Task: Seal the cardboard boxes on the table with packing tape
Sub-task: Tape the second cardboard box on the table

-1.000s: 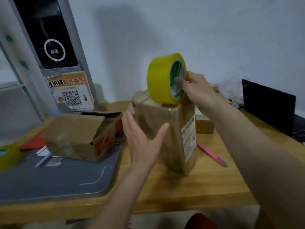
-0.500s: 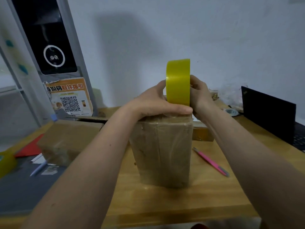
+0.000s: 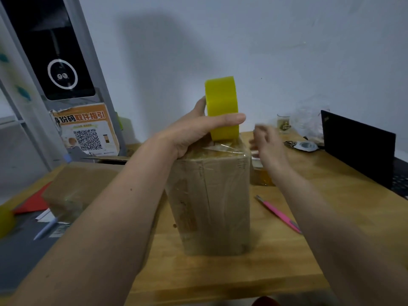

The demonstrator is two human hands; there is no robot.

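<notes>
Left hand (image 3: 194,129) gripped the yellow tape roll (image 3: 221,107), standing on edge on top of the tall box (image 3: 212,202) mid-counter (image 3: 287,250). Right hand (image 3: 268,146) hovered just beside the box's top, fingers loosely curled and blurry, holding nothing I could see. Pink pen (image 3: 279,214) lay nearby.

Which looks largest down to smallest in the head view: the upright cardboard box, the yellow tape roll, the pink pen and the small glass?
1. Upright cardboard box, plainly largest.
2. Yellow tape roll.
3. Pink pen, long but thin.
4. Small glass.

The glass stands farther back, so its true size against the pen is unsure.
</notes>
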